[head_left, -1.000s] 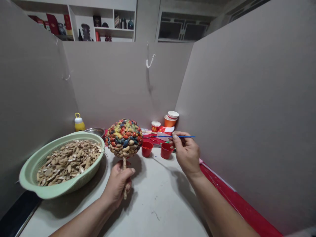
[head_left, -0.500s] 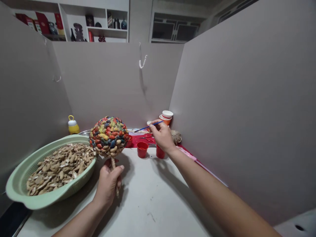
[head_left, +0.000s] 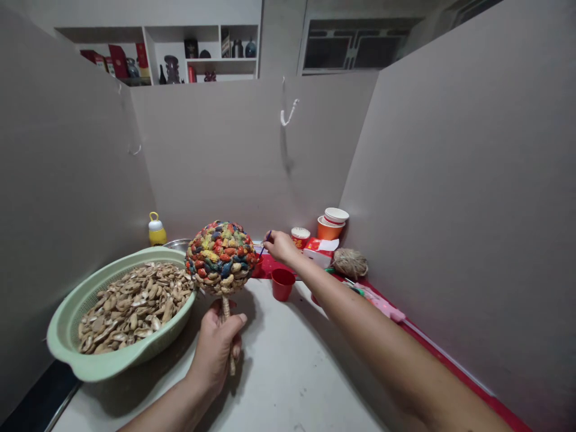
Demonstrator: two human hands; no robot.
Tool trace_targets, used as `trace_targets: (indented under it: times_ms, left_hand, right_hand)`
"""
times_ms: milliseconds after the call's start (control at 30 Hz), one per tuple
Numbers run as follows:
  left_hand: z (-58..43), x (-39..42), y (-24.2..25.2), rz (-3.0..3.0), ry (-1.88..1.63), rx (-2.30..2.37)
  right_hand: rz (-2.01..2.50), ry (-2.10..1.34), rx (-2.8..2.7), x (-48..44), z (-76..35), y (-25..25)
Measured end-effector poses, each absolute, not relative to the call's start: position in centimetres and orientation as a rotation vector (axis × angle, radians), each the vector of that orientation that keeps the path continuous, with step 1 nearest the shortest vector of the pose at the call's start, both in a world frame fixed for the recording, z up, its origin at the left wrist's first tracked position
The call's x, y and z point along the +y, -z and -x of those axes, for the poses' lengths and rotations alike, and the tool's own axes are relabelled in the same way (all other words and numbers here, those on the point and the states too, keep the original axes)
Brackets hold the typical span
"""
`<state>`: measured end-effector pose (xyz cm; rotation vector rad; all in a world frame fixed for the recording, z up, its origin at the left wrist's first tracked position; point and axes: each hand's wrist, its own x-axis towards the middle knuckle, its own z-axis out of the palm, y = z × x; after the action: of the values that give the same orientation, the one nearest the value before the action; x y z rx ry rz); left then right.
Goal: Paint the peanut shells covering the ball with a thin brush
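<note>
My left hand [head_left: 218, 348] is closed around the twine-wrapped stick [head_left: 226, 312] of a ball of painted peanut shells [head_left: 222, 257], held upright over the white table [head_left: 288, 372]. Red, blue, yellow and plain shells cover the ball. My right hand [head_left: 279, 246] reaches far forward behind the ball, fingers pinched on a thin blue paintbrush [head_left: 265, 241]. The brush tip points down to the left, hidden behind the ball. A small red cup [head_left: 282, 284] stands just below that hand.
A green colander [head_left: 76, 351] of peanut shells sits at the left, a yellow bottle [head_left: 157, 230] and metal bowl behind it. Paper cups [head_left: 332, 223], a red-white box [head_left: 321, 251], a twine ball [head_left: 350, 263] and a pink tool [head_left: 382, 305] lie at the right. Grey cardboard walls enclose the table.
My right hand has moved from the right side, forward and to the left, carrying the paintbrush behind the shell ball. The left hand keeps hold of the stick.
</note>
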<state>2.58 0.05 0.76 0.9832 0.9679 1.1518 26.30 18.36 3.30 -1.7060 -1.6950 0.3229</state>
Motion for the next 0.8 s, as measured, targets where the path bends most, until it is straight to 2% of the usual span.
trace_targets:
  times_ms: [367, 800]
  left_hand:
    - [-2.5, 0.2, -0.5, -0.969, -1.145, 0.945]
    - [-2.5, 0.1, -0.5, -0.955, -1.157, 0.952]
  right_hand:
    - [1.784, -0.371, -1.717, 19.2, -25.5, -1.4]
    - [1.558, -0.497, -1.504, 17.7, -26.8, -1.7]
